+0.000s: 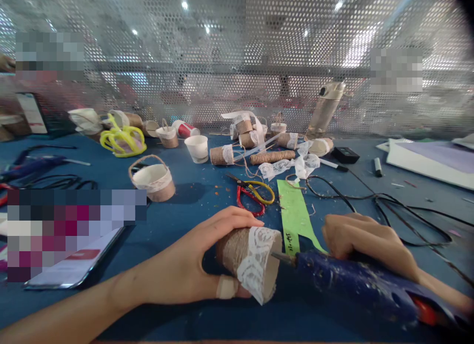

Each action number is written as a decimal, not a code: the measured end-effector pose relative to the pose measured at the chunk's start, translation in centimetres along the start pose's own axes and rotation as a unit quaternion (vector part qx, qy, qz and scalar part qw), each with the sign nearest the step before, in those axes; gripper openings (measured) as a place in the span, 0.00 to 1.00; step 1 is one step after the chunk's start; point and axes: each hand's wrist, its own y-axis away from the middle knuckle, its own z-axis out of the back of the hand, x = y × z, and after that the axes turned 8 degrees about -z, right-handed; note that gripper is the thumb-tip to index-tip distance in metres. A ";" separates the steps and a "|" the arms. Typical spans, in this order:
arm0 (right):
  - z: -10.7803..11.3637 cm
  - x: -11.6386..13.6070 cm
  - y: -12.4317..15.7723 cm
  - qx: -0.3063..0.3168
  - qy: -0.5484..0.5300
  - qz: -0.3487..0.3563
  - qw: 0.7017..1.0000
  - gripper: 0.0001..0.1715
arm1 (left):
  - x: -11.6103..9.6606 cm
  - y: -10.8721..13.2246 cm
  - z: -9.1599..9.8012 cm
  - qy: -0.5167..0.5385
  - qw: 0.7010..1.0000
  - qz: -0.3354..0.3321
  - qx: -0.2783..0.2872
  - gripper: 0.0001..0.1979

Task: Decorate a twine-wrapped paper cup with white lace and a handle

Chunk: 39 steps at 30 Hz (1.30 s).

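My left hand (pixel 211 255) is wrapped round a paper cup (pixel 233 252) covered in brown twine, lying on its side with its mouth to the right. White lace trim (pixel 255 265) runs round its rim, and a plaster is on my thumb. My right hand (pixel 366 235) is closed on a blue hot glue gun (pixel 351 285) with a red part at the lower right. The gun's metal nozzle (pixel 283 257) is at the cup's rim, by the lace edge; whether it touches cannot be made out. Scissors (pixel 255 191) with red and yellow handles lie beyond the cup.
A green paper strip (pixel 296 206) lies behind the nozzle. A small twine basket (pixel 153 181) stands left of centre, a phone (pixel 77 260) nearer me. Twine-wrapped cups, lace (pixel 289 164) and a bottle (pixel 326 107) line the back; a black cable (pixel 385 201) loops at right.
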 end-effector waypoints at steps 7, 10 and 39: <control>0.1 0.2 0.1 0.020 0.016 -0.007 1.000 0.17 | -0.1 -0.1 0.1 0.007 1.000 0.006 -0.001 0.34; 0.3 0.2 0.1 0.024 0.018 -0.005 1.000 0.17 | 0.0 0.0 0.1 0.006 1.000 0.011 -0.003 0.34; 0.5 -0.6 -0.1 0.015 -0.018 -0.007 1.000 0.15 | -0.8 -0.2 0.1 0.020 0.997 0.078 0.000 0.33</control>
